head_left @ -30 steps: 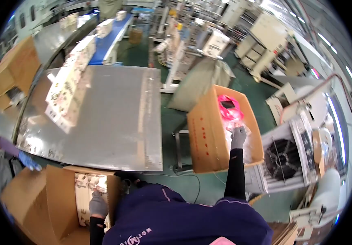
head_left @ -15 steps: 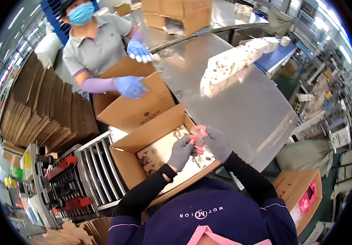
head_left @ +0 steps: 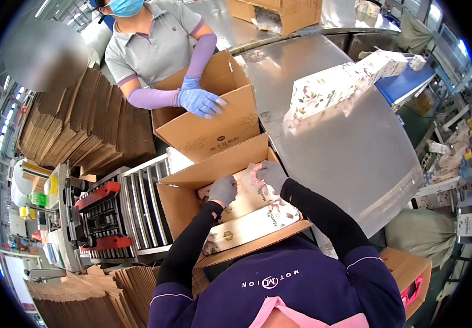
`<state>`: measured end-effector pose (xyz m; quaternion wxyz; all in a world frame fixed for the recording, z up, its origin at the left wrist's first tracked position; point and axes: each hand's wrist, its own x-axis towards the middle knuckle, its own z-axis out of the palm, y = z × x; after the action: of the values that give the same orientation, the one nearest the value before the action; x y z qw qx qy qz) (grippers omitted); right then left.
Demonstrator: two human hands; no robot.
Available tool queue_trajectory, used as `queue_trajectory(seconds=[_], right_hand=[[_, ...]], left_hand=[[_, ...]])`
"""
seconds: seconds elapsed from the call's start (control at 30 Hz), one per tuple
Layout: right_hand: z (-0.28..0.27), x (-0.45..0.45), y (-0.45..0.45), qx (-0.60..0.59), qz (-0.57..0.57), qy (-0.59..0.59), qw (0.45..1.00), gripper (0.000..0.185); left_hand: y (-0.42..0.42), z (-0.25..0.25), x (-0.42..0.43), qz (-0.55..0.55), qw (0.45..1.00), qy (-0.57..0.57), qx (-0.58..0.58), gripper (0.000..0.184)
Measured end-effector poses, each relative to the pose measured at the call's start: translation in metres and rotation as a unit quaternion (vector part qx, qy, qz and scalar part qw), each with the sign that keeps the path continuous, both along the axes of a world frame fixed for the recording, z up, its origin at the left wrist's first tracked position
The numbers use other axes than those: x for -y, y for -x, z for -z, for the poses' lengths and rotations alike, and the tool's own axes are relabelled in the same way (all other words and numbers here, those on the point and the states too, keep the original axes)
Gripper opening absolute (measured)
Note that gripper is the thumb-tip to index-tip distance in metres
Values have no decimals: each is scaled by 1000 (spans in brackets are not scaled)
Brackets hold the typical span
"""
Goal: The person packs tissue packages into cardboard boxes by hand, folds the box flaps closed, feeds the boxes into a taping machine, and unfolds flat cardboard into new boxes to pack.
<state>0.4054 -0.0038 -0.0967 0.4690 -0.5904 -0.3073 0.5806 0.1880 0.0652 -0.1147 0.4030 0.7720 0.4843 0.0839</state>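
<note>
An open cardboard box (head_left: 178,218) holds floral-printed white packs (head_left: 255,225) in front of me. My left hand (head_left: 224,190), in a grey glove with bare fingertips, is curled over the packs at the box's left side. What its fingers hold is hidden. My right hand (head_left: 272,175), gloved alike, is closed near the box's far right corner, its bare fingertips over the packs. Whatever is between them is too small to make out. The two hands are apart.
Across from me a person's blue-gloved hands (head_left: 200,99) rest on another open box (head_left: 214,123). More printed packs (head_left: 323,90) line the metal table (head_left: 351,158). Rollers (head_left: 147,205) lie left, flat cardboard stacks (head_left: 83,126) behind them, and a carton (head_left: 405,268) at lower right.
The view has swung left from the carton with the pink bag. My right hand left that carton, met my left over the packs, and both have since moved apart. The co-worker's hands have come together.
</note>
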Motion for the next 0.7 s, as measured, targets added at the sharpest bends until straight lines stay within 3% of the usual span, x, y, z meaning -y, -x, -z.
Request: queue_trajectory(seconds=[0.07, 0.1, 0.13, 0.17, 0.2, 0.3, 0.33, 0.37, 0.4, 0.43, 0.47, 0.53, 0.6, 0.63, 0.7], right_hand=[[10, -4, 10, 41, 19, 3, 999, 14], [39, -9, 11, 47, 52, -31, 997, 18], [40, -9, 9, 6, 66, -39, 997, 21], [38, -8, 7, -33, 81, -47, 995, 23], [37, -5, 5, -71, 95, -54, 991, 26], [32, -6, 13, 269, 14, -82, 960, 31], [65, -15, 20, 332, -43, -79, 939, 36], [78, -16, 24, 451, -110, 11, 886, 35], [86, -18, 28, 556, -172, 98, 807, 36], [89, -21, 26, 563, -180, 53, 805, 35], [93, -20, 21, 568, -188, 8, 801, 34], [98, -17, 25, 634, -222, -4, 741, 27], [69, -6, 21, 709, -228, -68, 664, 30], [30, 7, 8, 707, -195, -126, 668, 30], [-44, 44, -30, 710, -93, -224, 661, 26]], left_hand=[[-10, -18, 7, -70, 980, 177, 58, 7], [-9, -12, 7, -70, 982, 169, 50, 7], [-9, -20, 10, -19, 999, 20, -47, 7], [-8, -34, 13, 36, 981, -129, -141, 9], [-9, -40, 14, 91, 930, -272, -228, 10], [-4, -12, 5, 151, 890, -208, -377, 18], [-2, 1, 2, 187, 866, -192, -423, 19], [-2, 10, 4, 244, 828, -158, -480, 20], [2, 29, 8, 197, 846, -179, -463, 21], [0, 32, 15, 152, 860, -200, -444, 23], [1, 34, 12, 194, 844, -204, -457, 25], [-2, 27, 6, 277, 806, -216, -476, 30], [-20, 22, -8, 282, 854, -49, -433, 29], [-52, -24, -7, 297, 843, -8, -448, 27], [-95, -83, 4, 245, 898, -191, -312, 23]])
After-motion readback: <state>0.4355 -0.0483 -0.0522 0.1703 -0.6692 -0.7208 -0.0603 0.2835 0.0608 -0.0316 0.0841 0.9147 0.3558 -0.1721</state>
